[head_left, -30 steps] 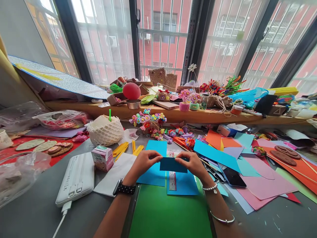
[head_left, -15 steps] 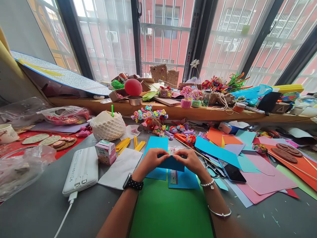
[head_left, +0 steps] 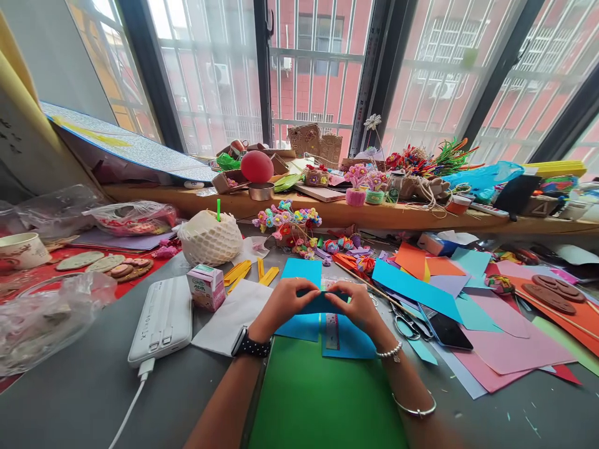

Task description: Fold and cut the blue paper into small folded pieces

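Pinches a blue paper piece (head_left: 322, 305) between the thumb and fingers of the left hand (head_left: 287, 305) and of the right hand (head_left: 358, 308), with the fingertips of both nearly together at its upper edge. Holds it raised over blue sheets (head_left: 302, 269) and a narrow patterned ruler (head_left: 332, 335), near the far end of a green board (head_left: 327, 399). Wears a smartwatch (head_left: 241, 342) on the left wrist, a beaded bracelet (head_left: 390, 353) and silver bangle (head_left: 416, 412) on the right arm. Has to the left, on the grey bench (head_left: 75, 405), a white sheet (head_left: 234, 318), yellow strips (head_left: 238, 272), a drink carton (head_left: 206, 288) and a white power bank (head_left: 161, 318) with a cable (head_left: 126, 415) plugged in. Shows behind these a net-wrapped coconut (head_left: 213, 240) with a green straw (head_left: 218, 210), then a bunch of small colourful flowers (head_left: 287, 218). Has to the right scissors (head_left: 412, 323), a smartphone (head_left: 449, 329) partly under a long blue strip (head_left: 416, 290), and pink paper (head_left: 515, 346). Shows at the back, on a wooden sill (head_left: 304, 215), a red ball (head_left: 257, 167) atop a round tin (head_left: 261, 191).
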